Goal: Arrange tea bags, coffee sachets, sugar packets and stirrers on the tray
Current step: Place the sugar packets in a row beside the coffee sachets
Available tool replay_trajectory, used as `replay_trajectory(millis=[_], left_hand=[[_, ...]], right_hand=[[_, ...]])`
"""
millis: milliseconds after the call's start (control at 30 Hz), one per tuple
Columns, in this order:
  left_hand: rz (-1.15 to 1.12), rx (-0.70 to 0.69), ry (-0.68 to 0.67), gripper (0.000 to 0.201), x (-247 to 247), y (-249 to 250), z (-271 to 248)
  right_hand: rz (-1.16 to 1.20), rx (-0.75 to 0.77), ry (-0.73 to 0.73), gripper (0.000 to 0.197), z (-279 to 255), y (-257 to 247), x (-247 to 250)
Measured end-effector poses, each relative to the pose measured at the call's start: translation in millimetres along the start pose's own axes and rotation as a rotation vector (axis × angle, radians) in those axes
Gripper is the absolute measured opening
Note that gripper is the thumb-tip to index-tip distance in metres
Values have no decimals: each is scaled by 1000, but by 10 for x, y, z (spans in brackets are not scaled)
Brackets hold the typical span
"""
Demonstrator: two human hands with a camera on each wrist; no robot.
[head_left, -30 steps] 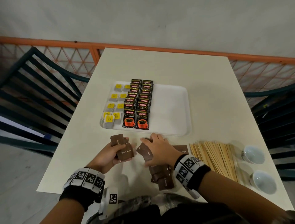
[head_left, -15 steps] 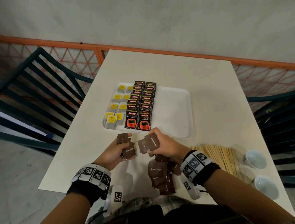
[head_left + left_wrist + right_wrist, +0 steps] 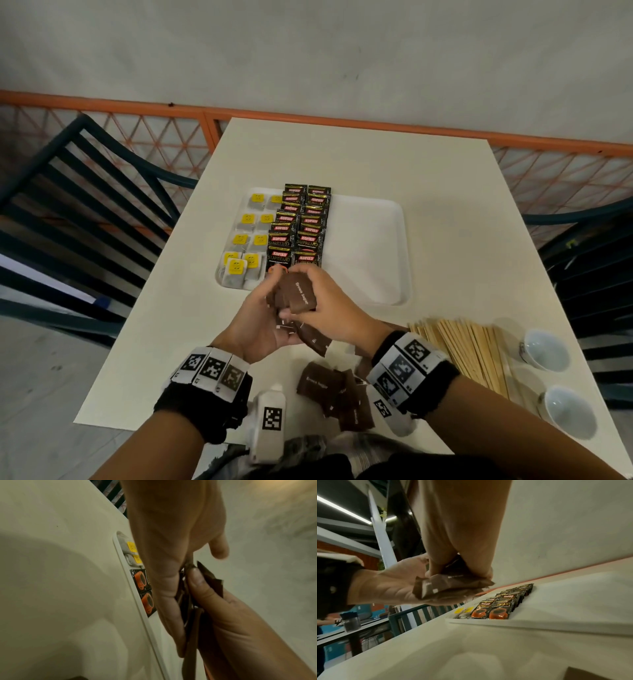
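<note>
Tea bags (image 3: 247, 240) and coffee sachets (image 3: 297, 228) already fill 4 columns on the tray (image 3: 373, 246). Both hands – left hand (image 3: 255, 322), right hand (image 3: 330, 305) – clutch a bunch of sugar packets (image 3: 297, 295) above the tray's near edge; more packets (image 3: 337, 394) and the stirrers (image 3: 469, 353) wait on the table (image 3: 376, 157).

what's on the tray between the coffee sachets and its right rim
Nothing: in the head view the tray is bare white from the coffee sachets across to its right rim. The tea bags lie on the sachets' other side.
</note>
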State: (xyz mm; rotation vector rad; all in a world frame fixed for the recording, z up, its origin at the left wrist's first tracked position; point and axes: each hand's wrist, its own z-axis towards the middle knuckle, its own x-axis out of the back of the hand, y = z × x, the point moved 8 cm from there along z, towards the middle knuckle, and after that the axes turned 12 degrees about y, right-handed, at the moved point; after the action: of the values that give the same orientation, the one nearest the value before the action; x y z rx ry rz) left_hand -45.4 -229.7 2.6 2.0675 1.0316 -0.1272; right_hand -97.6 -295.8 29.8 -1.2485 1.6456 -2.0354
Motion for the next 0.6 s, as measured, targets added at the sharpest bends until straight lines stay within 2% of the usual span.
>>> replay_trajectory(millis=[100, 267, 367, 433, 533, 600], left_hand=[[88, 1, -46, 32, -51, -46, 0], [91, 17, -75, 28, -107, -74, 26], [45, 1, -92, 25, -125, -55, 33], [19, -20, -88, 25, -147, -50, 30], [50, -64, -78, 21, -219, -56, 15], [99, -74, -85, 20, -280, -87, 1]], right_hand=[[-169, 64, -7, 73, -69, -36, -58], [-380, 179, 81, 85, -119, -78, -17], [-302, 249, 142, 88, -133, -140, 65], [-183, 278, 211, 80, -138, -197, 139], [-49, 236, 329, 65, -101, -215, 239], [12, 208, 375, 67, -80, -227, 263]])
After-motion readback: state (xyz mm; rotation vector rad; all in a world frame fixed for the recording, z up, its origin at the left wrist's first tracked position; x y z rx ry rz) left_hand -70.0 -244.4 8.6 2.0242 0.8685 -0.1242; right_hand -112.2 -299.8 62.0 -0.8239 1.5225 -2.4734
